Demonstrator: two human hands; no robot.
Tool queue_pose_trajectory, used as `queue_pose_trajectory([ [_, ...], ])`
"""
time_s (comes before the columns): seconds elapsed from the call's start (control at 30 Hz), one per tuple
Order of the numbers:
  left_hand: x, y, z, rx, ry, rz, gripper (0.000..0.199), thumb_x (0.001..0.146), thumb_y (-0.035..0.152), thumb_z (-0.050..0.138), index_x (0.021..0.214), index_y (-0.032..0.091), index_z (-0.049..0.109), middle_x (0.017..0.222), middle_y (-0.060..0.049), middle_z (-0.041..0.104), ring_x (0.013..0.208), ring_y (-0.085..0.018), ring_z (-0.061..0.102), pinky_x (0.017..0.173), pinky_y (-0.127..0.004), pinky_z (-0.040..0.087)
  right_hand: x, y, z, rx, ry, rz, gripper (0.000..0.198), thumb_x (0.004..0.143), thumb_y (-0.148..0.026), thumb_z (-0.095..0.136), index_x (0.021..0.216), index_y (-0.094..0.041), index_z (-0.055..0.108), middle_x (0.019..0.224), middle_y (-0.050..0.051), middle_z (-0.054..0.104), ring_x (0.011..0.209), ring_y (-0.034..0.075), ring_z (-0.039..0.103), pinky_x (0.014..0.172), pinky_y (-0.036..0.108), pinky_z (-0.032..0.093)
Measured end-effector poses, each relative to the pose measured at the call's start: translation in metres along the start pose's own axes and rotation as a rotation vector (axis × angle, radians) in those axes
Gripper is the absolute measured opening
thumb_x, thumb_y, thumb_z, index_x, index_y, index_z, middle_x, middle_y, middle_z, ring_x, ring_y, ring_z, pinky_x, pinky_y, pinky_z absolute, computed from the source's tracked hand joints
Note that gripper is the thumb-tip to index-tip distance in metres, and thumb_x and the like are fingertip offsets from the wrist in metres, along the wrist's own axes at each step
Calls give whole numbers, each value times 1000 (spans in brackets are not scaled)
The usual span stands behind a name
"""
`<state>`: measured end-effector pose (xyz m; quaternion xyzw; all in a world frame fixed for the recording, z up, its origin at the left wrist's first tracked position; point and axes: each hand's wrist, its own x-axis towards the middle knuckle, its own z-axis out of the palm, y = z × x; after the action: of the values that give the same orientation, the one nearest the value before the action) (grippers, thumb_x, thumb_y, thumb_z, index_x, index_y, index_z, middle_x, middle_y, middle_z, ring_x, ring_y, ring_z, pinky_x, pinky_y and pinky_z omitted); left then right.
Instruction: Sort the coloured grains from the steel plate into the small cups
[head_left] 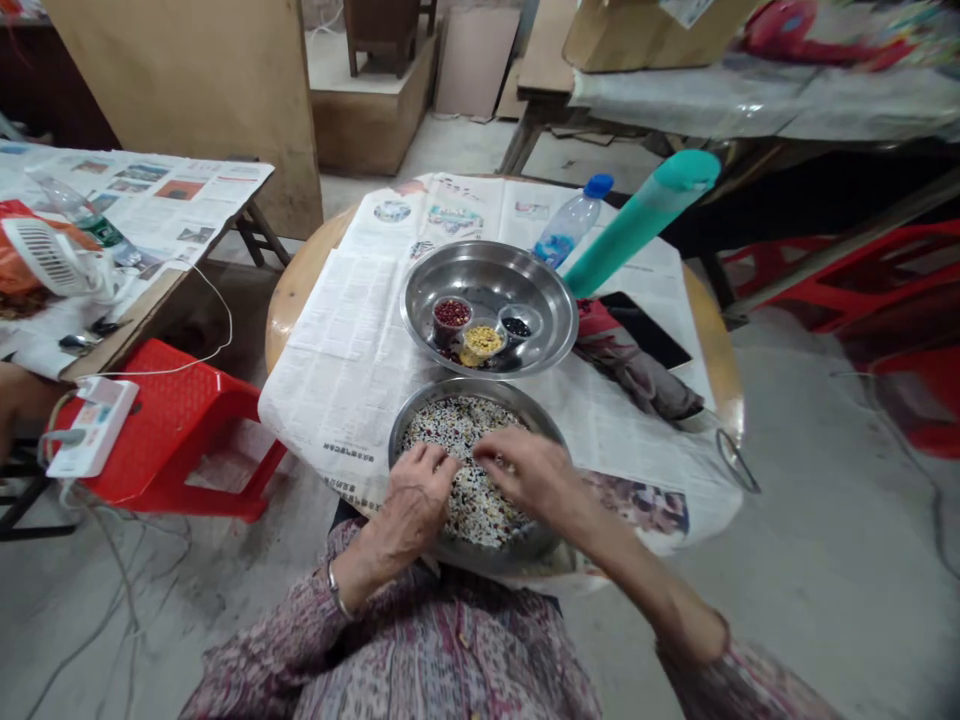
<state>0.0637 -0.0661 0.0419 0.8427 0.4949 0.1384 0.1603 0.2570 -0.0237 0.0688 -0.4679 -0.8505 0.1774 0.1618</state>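
A metal basin near my lap holds a spread of mixed grains, mostly white with dark, red and yellow bits. Over its left side is my left hand, fingers curled together at the grains. My right hand reaches in from the right with its fingers bent and drawn together. Whatever either hand pinches is too small or hidden to name. Just beyond sits a wider metal basin with three small clear cups: red beans, yellow kernels and black beans.
Newspaper covers the round table. Behind the far basin stand a blue-capped bottle and a green tube. A folded umbrella and a dark phone-like slab lie right. A red stool carries a power strip.
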Motion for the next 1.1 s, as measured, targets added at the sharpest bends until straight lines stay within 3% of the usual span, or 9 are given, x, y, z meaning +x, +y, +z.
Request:
queue_pose_trajectory([
  [0.1,-3,-9,0,-17,13,-14,23,100,12,42,110,18,62,104,-8,61,101,-24,53,91,-39,53,-26,-18,32,-1,-207,-143,17,89,-11,57,88,-23,70,85,3,71,85,19,64,72,29,50],
  [0.17,-4,-13,2,-34,10,-24,28,97,7,42,114,17,62,108,-8,61,103,-23,53,93,-38,53,-25,-21,44,-36,-225,-169,18,90,-10,56,90,-21,70,89,5,70,89,20,63,74,30,50],
  [0.27,-2,-15,4,-19,-12,-39,36,93,1,41,118,17,61,114,-8,61,108,-23,53,97,-38,52,-12,-9,42,-127,-112,-82,22,91,-9,51,93,-21,70,90,8,69,90,22,61,77,33,50],
  [0.47,0,-13,2,48,-12,-11,29,96,6,42,113,18,63,111,-8,63,105,-23,55,96,-39,53,-3,25,28,-322,103,238,23,96,-15,47,100,-18,69,97,13,69,96,27,61,81,37,50],
  [0.57,-1,-13,1,35,16,-4,31,96,5,42,116,18,61,113,-8,63,107,-23,55,97,-38,53,-8,17,37,-275,128,244,21,98,-24,49,109,-18,66,101,13,68,96,26,62,80,36,51],
  [0.73,-3,-15,5,-1,83,11,38,93,1,43,124,16,57,118,-9,62,112,-23,55,99,-38,52,-27,-12,39,-41,-103,32,18,94,-18,54,107,-22,67,99,6,67,91,19,64,78,31,51],
  [0.93,-2,-16,8,32,98,17,32,95,3,45,120,16,59,111,-8,64,106,-23,56,95,-37,55,-53,-8,18,-19,-434,11,16,90,-13,58,86,-22,71,90,4,70,87,17,65,75,28,44],
  [1.0,-2,-15,8,48,91,21,28,96,5,46,119,16,60,108,-8,64,104,-23,57,92,-37,55,-50,-2,15,-29,-455,19,18,91,-14,57,88,-23,73,91,4,71,89,17,65,76,27,44],
  [1.1,-1,-15,7,59,93,40,25,98,8,46,116,17,61,105,-7,65,101,-23,59,90,-37,56,-34,7,15,-81,-279,74,24,96,-19,51,106,-24,72,101,6,71,98,19,65,84,29,47],
])
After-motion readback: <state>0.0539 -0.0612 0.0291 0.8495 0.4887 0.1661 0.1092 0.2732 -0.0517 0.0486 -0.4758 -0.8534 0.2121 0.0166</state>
